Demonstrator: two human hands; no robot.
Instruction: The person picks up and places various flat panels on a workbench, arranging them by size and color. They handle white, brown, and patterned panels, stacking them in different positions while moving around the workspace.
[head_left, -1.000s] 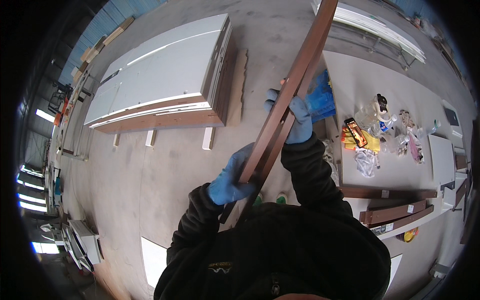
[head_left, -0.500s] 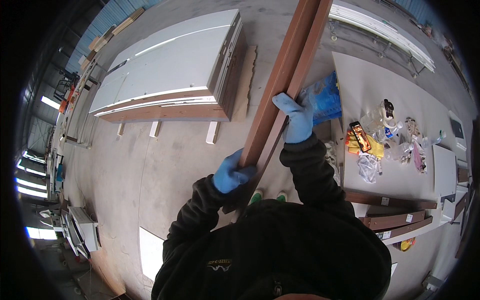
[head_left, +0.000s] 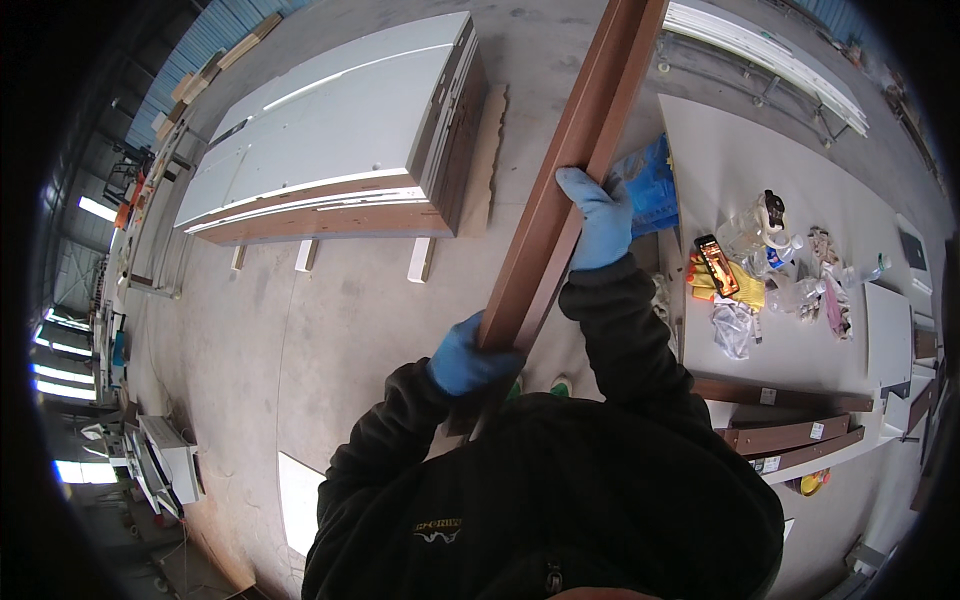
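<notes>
A long brown board (head_left: 545, 230) with a stepped, channel-like profile rises at a slant in front of me and runs out of view at the top. My left hand (head_left: 466, 360), in a blue glove, wraps round its lower part. Farther up, my right hand (head_left: 603, 222), gloved in blue too, is closed on the board's right edge, thumb across the face. The left fingertips are partly blurred. Behind the right hand shows a blue plastic bag or sheet (head_left: 648, 190).
Left, a stack of white panels (head_left: 330, 130) rests on short blocks (head_left: 421, 260). The table (head_left: 700, 150) at right bears a phone (head_left: 716, 262), yellow gloves (head_left: 742, 290), plastic bottles (head_left: 745, 235) and rags (head_left: 732, 330). Brown boards (head_left: 790, 435) lie near its front edge.
The board has turned slightly between my hands, so its stepped face looks different. Both hands keep their grip, and the right has shifted a little. The view has moved slightly.
</notes>
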